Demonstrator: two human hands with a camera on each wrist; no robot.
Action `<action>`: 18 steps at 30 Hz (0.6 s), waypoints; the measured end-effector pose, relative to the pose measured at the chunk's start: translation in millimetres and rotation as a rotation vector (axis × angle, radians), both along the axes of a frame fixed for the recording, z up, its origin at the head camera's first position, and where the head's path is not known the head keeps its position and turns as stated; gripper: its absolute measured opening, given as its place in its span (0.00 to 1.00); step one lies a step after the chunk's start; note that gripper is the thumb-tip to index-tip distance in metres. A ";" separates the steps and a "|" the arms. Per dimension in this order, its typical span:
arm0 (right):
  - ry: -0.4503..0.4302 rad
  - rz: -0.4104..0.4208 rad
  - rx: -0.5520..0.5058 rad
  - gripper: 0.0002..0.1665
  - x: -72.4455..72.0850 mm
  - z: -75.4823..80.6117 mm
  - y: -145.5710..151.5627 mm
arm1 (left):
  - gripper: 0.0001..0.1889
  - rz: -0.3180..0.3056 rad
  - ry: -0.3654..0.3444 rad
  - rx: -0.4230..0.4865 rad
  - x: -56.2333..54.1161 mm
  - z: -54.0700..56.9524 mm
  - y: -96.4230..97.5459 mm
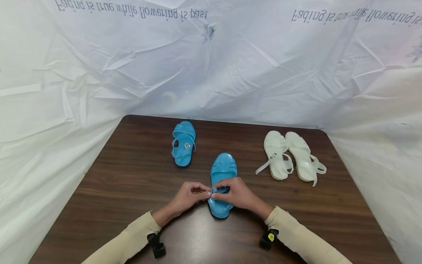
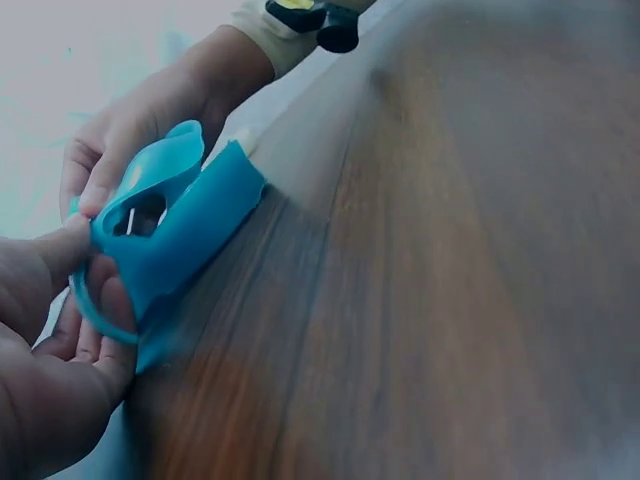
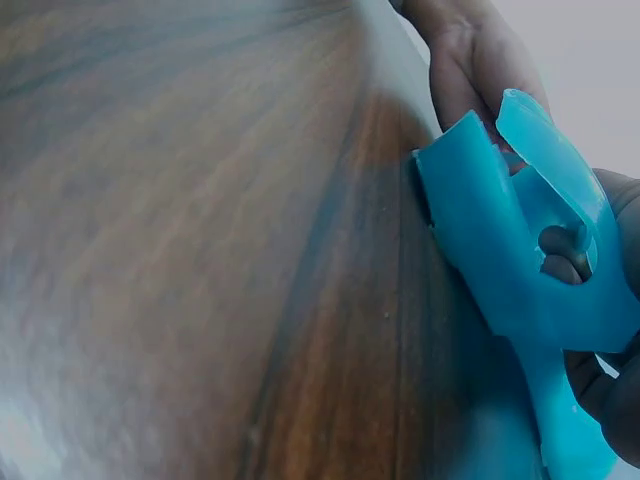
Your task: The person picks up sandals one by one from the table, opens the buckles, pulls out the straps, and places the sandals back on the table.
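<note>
A blue jelly sandal (image 1: pixel 224 167) lies on the brown table in front of me, toe pointing away. At the left side of its ankle strap (image 1: pixel 215 190), both hands meet. My left hand (image 1: pixel 189 198) pinches the strap's end between thumb and fingers. From the other side, my right hand (image 1: pixel 239 192) grips the strap near its buckle, thumb and forefinger close to the left fingertips. In the left wrist view the strap of the sandal (image 2: pixel 190 225) loops up beside the left fingers. Fingers hide most of the buckle. The right wrist view shows the sandal's heel (image 3: pixel 480 220) close up.
A second blue sandal (image 1: pixel 184 126) lies farther back to the left, its strap across it. Two white sandals (image 1: pixel 275 141) sit side by side at the right, straps loose. White plastic sheeting (image 1: pixel 197 73) hangs behind and beside the wood-grain table (image 1: pixel 132 176).
</note>
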State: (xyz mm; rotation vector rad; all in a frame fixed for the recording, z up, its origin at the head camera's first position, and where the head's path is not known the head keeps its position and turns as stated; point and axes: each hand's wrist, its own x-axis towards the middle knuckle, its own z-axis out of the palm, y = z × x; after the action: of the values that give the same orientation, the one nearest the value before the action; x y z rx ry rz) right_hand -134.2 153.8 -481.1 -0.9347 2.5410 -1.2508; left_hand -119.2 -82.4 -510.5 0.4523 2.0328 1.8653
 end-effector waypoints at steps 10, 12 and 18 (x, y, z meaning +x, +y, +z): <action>-0.026 -0.042 -0.013 0.16 1.4 1.0 2.3 | 0.08 -0.020 0.063 -0.052 0.8 3.4 -5.2; -0.030 -0.037 -0.013 0.15 1.6 0.5 1.3 | 0.08 -0.007 0.019 -0.027 0.9 2.7 -4.5; -0.025 -0.007 0.002 0.15 -0.2 0.8 -2.4 | 0.10 0.045 -0.054 0.035 1.4 1.8 1.6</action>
State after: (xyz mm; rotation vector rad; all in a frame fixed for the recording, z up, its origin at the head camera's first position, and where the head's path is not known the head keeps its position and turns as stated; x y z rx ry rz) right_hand -134.4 151.4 -480.3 -0.9052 2.5277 -1.2542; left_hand -117.9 -80.8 -508.7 0.3644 1.9946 1.9205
